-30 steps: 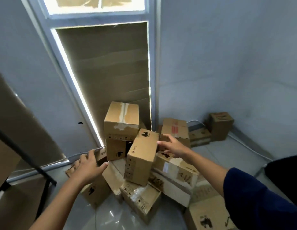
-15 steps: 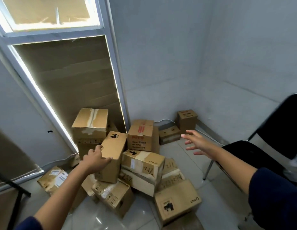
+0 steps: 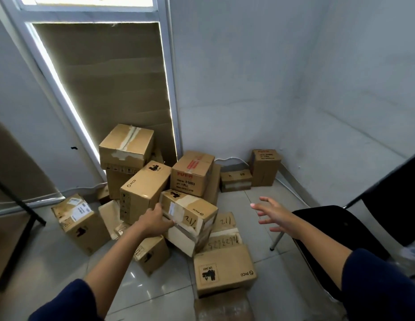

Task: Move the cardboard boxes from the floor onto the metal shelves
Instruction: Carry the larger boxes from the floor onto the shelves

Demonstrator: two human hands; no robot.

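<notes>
While the left hand point(image 3: 155, 222) rests against the near-left end of the taped box marked "21" point(image 3: 189, 218), its fingers curl over that box's left edge; whether they truly grip or merely press, cannot tell for certain. Box sits tilted atop the floor pile, propped on lower cartons, long axis running from the left hand away toward the right. Its far right corner points at the right hand point(image 3: 275, 213), which hovers well apart over bare tile, fingers spread wide, holding nothing. Left hand is plainly the nearer; right must travel leftward and slightly down to meet the opposite end. Judgement: a two-handed lift looks likely, one hand per end. Upright PICO box point(image 3: 143, 193) leans just beside the left hand, touching the target's back-left side; it may topple when the support goes. Metal shelves: only a dark frame leg point(image 3: 19, 202) shows at far left.
</notes>
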